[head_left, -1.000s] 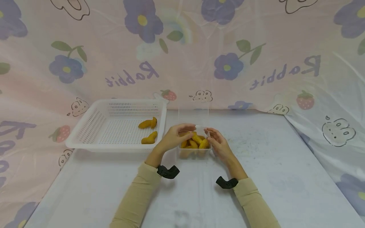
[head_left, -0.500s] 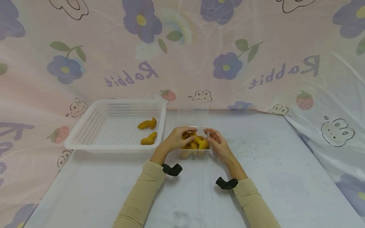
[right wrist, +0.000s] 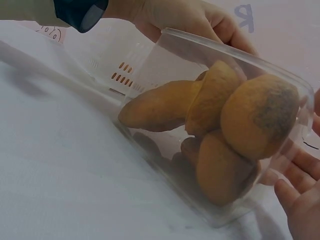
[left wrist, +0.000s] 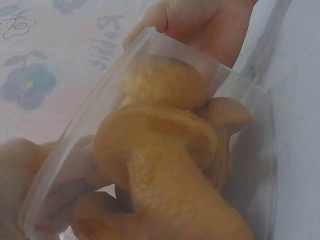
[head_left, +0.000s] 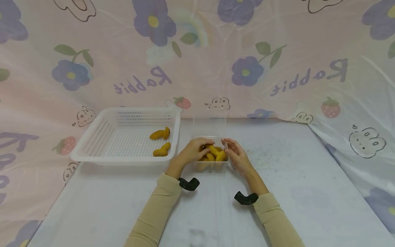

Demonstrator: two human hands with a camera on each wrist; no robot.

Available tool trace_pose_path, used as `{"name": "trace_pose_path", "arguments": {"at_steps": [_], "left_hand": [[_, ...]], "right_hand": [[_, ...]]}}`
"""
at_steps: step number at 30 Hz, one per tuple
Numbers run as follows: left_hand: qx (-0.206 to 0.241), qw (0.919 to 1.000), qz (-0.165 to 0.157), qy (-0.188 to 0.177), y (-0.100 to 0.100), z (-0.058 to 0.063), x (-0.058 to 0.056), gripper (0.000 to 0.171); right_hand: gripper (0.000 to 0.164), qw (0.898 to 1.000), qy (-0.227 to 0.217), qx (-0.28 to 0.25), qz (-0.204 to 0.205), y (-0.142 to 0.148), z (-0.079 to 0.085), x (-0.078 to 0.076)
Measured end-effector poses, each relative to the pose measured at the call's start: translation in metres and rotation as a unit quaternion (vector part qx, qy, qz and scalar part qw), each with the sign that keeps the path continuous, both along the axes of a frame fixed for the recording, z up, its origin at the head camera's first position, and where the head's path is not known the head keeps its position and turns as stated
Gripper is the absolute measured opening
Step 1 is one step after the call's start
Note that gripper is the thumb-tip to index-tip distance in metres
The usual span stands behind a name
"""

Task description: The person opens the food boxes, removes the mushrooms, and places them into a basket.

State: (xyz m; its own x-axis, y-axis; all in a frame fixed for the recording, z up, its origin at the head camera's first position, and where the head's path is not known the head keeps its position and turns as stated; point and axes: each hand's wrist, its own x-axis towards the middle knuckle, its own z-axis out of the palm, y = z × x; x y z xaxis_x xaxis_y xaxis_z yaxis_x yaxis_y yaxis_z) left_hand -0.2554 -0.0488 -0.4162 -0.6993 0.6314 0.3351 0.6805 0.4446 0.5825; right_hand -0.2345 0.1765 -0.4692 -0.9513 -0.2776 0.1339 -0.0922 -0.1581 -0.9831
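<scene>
A clear plastic box point(head_left: 213, 168) filled with several yellow-brown mushrooms point(head_left: 220, 156) stands mid-table. My left hand point(head_left: 192, 151) reaches over its left rim, thumb and fingers round a mushroom inside; that mushroom is mostly hidden by the hand in the head view. At the right end of the box my right hand point(head_left: 240, 160) holds the wall and far corner with bent fingers. The left wrist view looks through the wall at a thick-stemmed mushroom point(left wrist: 170, 180). In the right wrist view a dark-spotted mushroom cap point(right wrist: 265, 115) lies near my right fingers point(right wrist: 302, 167).
To the left stands a white perforated basket point(head_left: 123, 159), with two mushrooms point(head_left: 161, 150) along its right side. The transparent lid point(head_left: 210, 121) of the box stands up at the back. A printed curtain point(head_left: 197, 79) hangs behind the white table point(head_left: 308, 178).
My left hand has shifted slightly right and down into the box, its fingers drawing in round a mushroom. The right hand has stayed at the box.
</scene>
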Motion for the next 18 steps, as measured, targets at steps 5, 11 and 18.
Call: {"name": "trace_pose_path", "arguments": {"at_steps": [5, 11, 18], "left_hand": [[0.0, 0.9999, 0.01, -0.005, 0.0008, -0.0028, 0.0007, 0.028], [0.02, 0.9994, 0.025, -0.01, 0.0026, -0.0042, 0.0019, 0.023], [0.06, 0.9975, 0.036, -0.011, -0.0001, -0.0046, 0.0031, 0.02]], "right_hand": [[0.049, 1.0, -0.001, -0.007, -0.001, -0.001, 0.0012, 0.0012], [0.049, 1.0, 0.003, -0.014, 0.002, -0.0011, 0.0033, 0.0029], [0.05, 1.0, 0.01, -0.018, 0.011, -0.0013, 0.0025, 0.0023]]}}
